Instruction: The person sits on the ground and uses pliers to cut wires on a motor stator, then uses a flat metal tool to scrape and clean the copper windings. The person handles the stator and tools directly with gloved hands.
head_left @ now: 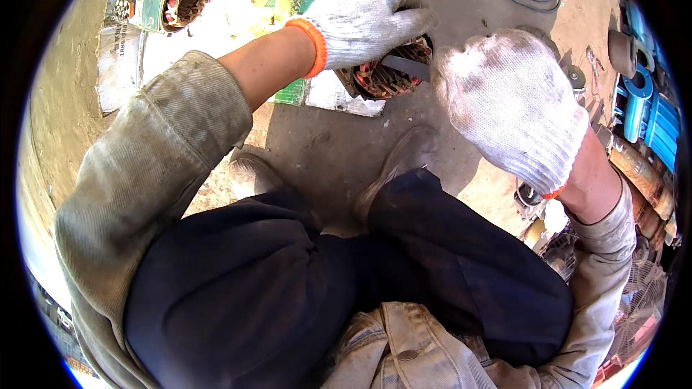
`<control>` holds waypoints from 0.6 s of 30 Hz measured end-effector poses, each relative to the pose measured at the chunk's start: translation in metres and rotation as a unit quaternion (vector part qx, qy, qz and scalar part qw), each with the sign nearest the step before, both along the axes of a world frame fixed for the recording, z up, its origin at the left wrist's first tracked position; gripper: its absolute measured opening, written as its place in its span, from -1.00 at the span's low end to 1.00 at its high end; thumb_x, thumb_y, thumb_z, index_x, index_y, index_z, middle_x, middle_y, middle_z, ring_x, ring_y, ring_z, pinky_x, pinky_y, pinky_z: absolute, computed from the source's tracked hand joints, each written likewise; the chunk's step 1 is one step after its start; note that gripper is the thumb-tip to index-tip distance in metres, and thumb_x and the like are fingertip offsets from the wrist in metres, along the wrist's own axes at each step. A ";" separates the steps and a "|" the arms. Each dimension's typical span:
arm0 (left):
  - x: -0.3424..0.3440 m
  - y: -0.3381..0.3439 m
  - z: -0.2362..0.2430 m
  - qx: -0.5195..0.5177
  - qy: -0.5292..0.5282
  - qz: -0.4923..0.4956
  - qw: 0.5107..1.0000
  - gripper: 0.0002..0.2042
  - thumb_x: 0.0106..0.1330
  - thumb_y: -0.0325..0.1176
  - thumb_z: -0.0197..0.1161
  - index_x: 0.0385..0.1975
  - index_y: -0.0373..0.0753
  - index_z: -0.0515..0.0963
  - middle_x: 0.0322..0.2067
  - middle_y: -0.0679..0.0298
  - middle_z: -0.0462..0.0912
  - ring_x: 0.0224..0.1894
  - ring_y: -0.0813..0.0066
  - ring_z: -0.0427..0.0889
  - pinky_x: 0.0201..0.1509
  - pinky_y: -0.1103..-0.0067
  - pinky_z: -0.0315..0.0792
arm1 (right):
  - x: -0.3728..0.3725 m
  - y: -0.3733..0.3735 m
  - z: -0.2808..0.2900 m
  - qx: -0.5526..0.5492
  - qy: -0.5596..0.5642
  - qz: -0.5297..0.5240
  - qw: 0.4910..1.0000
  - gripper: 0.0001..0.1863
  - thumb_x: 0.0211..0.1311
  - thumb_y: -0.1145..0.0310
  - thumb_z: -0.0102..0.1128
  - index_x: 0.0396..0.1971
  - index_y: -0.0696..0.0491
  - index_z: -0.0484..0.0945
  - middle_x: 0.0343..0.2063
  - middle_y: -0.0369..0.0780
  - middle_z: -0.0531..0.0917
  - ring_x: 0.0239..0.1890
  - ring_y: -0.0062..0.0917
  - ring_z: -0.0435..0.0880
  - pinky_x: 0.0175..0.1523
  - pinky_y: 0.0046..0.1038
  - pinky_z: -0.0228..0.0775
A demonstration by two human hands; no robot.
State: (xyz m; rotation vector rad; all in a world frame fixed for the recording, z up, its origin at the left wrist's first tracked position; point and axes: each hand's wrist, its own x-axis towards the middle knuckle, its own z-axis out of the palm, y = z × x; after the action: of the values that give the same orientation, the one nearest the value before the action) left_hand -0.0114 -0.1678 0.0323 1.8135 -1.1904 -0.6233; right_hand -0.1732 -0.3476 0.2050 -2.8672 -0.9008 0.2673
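Basically, the right hand [508,97] is clenched on a grey blade [405,68], left hand [367,21] over the stator [349,82], upper centre, grip hidden; shallow angle probably spares the windings [400,86].

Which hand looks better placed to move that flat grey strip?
The right hand, probably: it appears to grip the flat grey strip, which extends across the stator. The left hand covers the stator's far side, seemingly steadying it.

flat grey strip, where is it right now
In the head view, the flat grey strip is just right of upper centre, running from the right hand to the coil-wound core.
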 end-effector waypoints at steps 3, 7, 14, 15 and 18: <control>-0.006 -0.011 0.011 0.005 0.034 -0.016 0.999 -0.62 0.57 -0.06 0.22 0.02 -0.21 0.82 -0.09 0.07 0.87 -0.08 0.11 0.85 0.16 0.31 0.67 | 0.001 -0.003 0.019 -0.127 0.027 0.025 0.991 -0.52 0.25 0.43 0.34 0.20 -0.01 0.73 0.19 -0.15 0.73 0.23 -0.12 0.70 0.37 -0.09 0.53; -0.004 0.000 0.007 0.032 0.029 0.001 0.999 -0.61 0.57 -0.03 0.23 0.03 -0.19 0.83 -0.09 0.05 0.87 -0.08 0.12 0.85 0.14 0.30 0.67 | 0.009 0.006 0.000 -0.074 -0.014 0.042 0.996 -0.52 0.23 0.43 0.33 0.19 -0.01 0.73 0.14 -0.15 0.75 0.18 -0.12 0.73 0.32 -0.09 0.56; -0.005 -0.008 0.011 0.020 0.026 -0.021 0.999 -0.57 0.64 0.00 0.25 0.12 -0.25 0.78 -0.04 0.03 0.87 -0.04 0.12 0.86 0.15 0.32 0.67 | 0.008 -0.004 0.011 -0.107 -0.014 0.036 0.994 -0.52 0.21 0.43 0.33 0.18 -0.02 0.73 0.15 -0.16 0.74 0.17 -0.13 0.73 0.30 -0.09 0.58; -0.008 -0.008 0.010 0.015 0.019 -0.013 1.000 -0.58 0.64 -0.01 0.25 0.12 -0.25 0.78 -0.03 0.03 0.87 -0.04 0.13 0.86 0.15 0.33 0.68 | 0.009 -0.003 0.011 -0.107 -0.015 0.039 0.993 -0.52 0.21 0.42 0.33 0.18 -0.02 0.73 0.15 -0.17 0.74 0.17 -0.13 0.73 0.30 -0.09 0.58; -0.009 -0.008 0.009 0.017 0.012 -0.014 1.000 -0.59 0.64 -0.02 0.25 0.12 -0.25 0.78 -0.03 0.04 0.87 -0.03 0.15 0.86 0.15 0.34 0.68 | 0.011 -0.007 0.011 -0.117 -0.017 0.044 0.992 -0.52 0.20 0.42 0.33 0.17 -0.02 0.73 0.16 -0.17 0.74 0.17 -0.13 0.74 0.29 -0.10 0.59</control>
State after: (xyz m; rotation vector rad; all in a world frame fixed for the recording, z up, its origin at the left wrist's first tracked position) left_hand -0.0199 -0.1759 0.0418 1.8150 -1.1976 -0.6844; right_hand -0.1622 -0.3542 0.2163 -3.0571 -1.0708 0.3577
